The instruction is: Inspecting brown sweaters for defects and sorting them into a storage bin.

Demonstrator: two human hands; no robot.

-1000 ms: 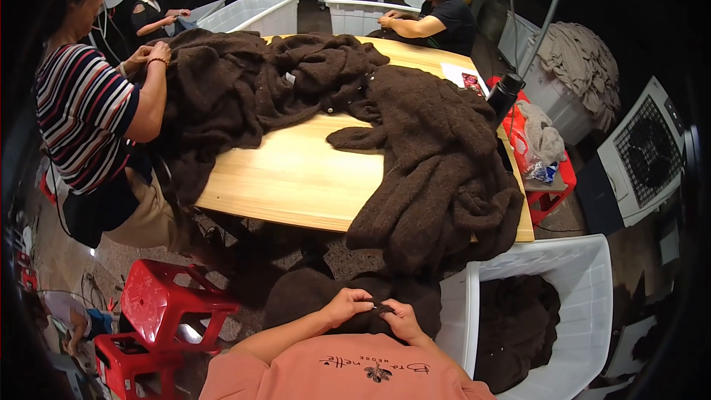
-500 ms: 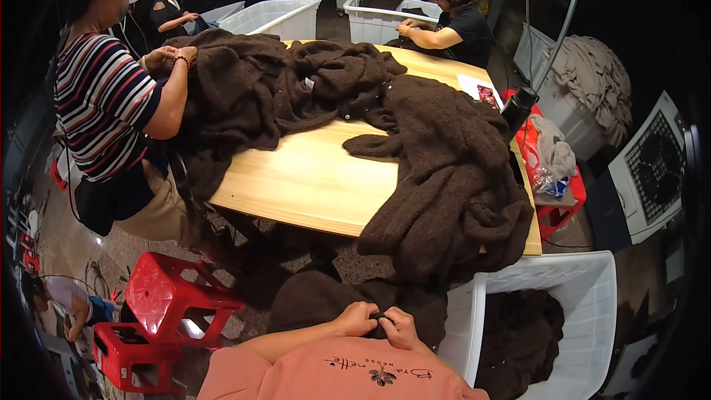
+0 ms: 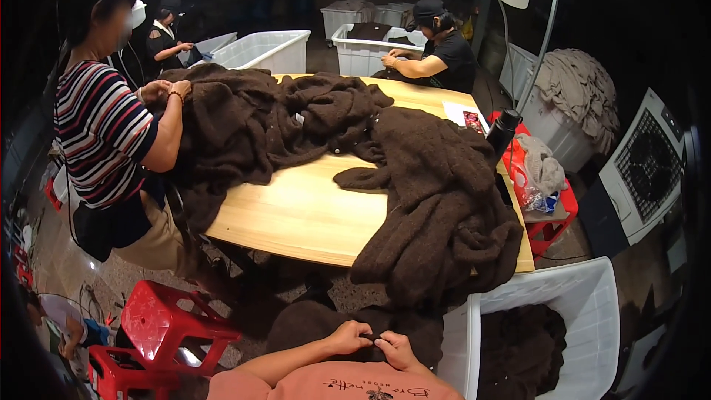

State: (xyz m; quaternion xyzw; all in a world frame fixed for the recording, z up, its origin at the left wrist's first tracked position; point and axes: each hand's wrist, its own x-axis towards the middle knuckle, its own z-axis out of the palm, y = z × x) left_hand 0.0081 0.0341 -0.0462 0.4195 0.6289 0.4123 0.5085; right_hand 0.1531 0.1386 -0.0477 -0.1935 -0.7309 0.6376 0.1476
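A dark brown knit garment [image 3: 307,324] lies across my lap, below the table's front edge. My left hand [image 3: 348,338] pinches its edge between thumb and fingers. Close beside it, fingertips nearly meeting, my right hand [image 3: 397,350] is closed on the same edge. The small piece between the fingertips is too dark to make out. On the table in front of me rests a heap of brown knit garments [image 3: 437,192], part of it hanging over the front edge.
The wooden table [image 3: 304,215] carries more brown garments and a black bottle [image 3: 503,127]. To my right stands a white bin [image 3: 585,318] with brown garments inside. Red stools [image 3: 159,322] are at the left. A co-worker in a striped shirt [image 3: 104,115] handles brown cloth; others work farther back.
The view has tilted up slightly, so table and bins sit lower in the picture. My fingertips have shifted a little on the garment's edge, still gripping it.
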